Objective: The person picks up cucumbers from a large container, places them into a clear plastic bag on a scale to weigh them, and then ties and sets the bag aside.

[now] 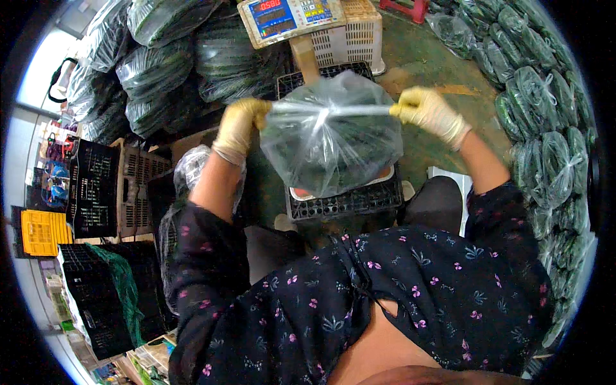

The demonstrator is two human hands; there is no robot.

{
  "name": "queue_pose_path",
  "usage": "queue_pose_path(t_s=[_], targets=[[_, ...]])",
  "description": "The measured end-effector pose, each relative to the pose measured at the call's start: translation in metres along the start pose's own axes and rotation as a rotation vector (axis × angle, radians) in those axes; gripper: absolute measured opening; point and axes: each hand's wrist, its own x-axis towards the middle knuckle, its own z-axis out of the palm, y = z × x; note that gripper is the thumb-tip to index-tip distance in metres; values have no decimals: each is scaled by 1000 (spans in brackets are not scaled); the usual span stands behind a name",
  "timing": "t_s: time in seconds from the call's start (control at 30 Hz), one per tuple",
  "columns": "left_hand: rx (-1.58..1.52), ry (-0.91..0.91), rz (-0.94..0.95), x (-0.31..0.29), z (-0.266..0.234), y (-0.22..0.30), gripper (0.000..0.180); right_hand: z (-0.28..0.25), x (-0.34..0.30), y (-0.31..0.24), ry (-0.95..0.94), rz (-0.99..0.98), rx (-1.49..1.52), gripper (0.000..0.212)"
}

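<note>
Clear, crinkled film forms a rounded plastic bag (337, 157) at the upper centre of the frame, its neck bunched into a white knot, with a taut twisted strand drawn out to each side. The left hand (246, 122), in a pale yellow glove, holds the left strand in a closed grip; the right hand (427, 114), gloved alike, has its fingers curled tight on the other. Both wrists are raised roughly level, spread apart across the bag. Dark green contents show dimly through the film. Beneath it are a white-rimmed tray (301, 194) and a black lattice crate (346, 208). Bulging clear sacks (157, 70) of green produce are piled at upper left; bagged cucumbers (529, 106) line the right side.
</note>
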Motion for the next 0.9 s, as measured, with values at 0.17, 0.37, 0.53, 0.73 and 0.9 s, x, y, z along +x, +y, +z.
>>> queue_pose_path(t_s=[0.17,0.37,0.53,0.73,0.9], targets=[[-700,165,-639,-41,25,-79,16,46,4,41,-85,147,139,26],[-1053,221,-527,-34,8,-37,21,37,8,21,-38,178,461,25],[-999,-6,-109,-55,44,54,18,60,3,50,-36,-115,1779,24],[-940,-484,-173,-44,65,91,60,80,41,-40,-45,-354,1449,46],[-544,-521,-312,-12,63,90,38,83,44,-73,-391,-124,1762,35]])
